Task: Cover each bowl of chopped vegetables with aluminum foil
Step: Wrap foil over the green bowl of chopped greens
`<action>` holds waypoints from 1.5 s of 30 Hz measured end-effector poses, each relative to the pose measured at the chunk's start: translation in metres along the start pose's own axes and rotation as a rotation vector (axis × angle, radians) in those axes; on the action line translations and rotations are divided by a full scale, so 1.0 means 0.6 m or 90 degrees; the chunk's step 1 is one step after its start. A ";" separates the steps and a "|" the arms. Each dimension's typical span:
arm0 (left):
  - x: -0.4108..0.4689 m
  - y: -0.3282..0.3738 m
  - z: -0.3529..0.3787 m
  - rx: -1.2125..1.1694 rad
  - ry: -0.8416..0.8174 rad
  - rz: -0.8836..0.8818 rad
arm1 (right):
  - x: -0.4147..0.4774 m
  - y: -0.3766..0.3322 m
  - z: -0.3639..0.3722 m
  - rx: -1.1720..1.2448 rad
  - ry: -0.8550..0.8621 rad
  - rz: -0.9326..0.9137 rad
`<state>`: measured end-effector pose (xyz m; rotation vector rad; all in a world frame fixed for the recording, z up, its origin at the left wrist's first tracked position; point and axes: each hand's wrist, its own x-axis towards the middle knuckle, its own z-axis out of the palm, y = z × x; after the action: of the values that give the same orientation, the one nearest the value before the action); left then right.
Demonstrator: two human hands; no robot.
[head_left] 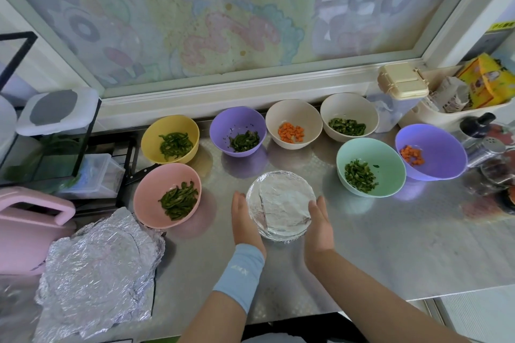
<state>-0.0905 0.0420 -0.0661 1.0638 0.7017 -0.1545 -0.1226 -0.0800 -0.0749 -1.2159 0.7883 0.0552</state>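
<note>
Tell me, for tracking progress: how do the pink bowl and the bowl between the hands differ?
The pink bowl is uncovered, showing green strips; the foil-covered bowl hides its contents. The left hand and right hand touch the foil-covered bowl's sides; neither touches the pink bowl. Both sit on the counter.

This is a home kitchen. A stainless-steel counter beneath a window with cartoon film carries coloured bowls of chopped peppers and carrots, a spice shaker, food packets and crumpled foil sheets.
</note>
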 end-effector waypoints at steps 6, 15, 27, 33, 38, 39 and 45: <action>0.011 -0.007 0.012 0.055 0.042 -0.023 | 0.018 0.003 0.023 -0.082 0.092 0.047; 0.013 -0.029 -0.019 0.055 0.222 -0.137 | 0.042 -0.037 -0.005 -0.145 0.030 -0.015; -0.007 -0.015 -0.008 0.125 0.092 -0.155 | 0.061 -0.053 0.006 -0.306 -0.019 -0.018; 0.057 0.071 0.014 0.368 0.032 0.092 | 0.100 -0.103 0.014 -0.454 -0.037 -0.089; 0.116 0.116 0.057 0.700 -0.237 0.178 | 0.139 -0.120 0.049 -0.513 -0.131 -0.129; 0.123 0.114 0.060 0.729 -0.271 0.167 | 0.143 -0.118 0.052 -0.507 -0.137 -0.115; 0.151 0.085 0.039 0.631 -0.252 0.080 | 0.152 -0.096 0.051 -0.443 -0.114 -0.054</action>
<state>0.0130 0.0664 -0.0750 1.9432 0.1594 -0.6286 -0.0143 -0.1092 -0.0762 -1.8704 0.5692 0.3889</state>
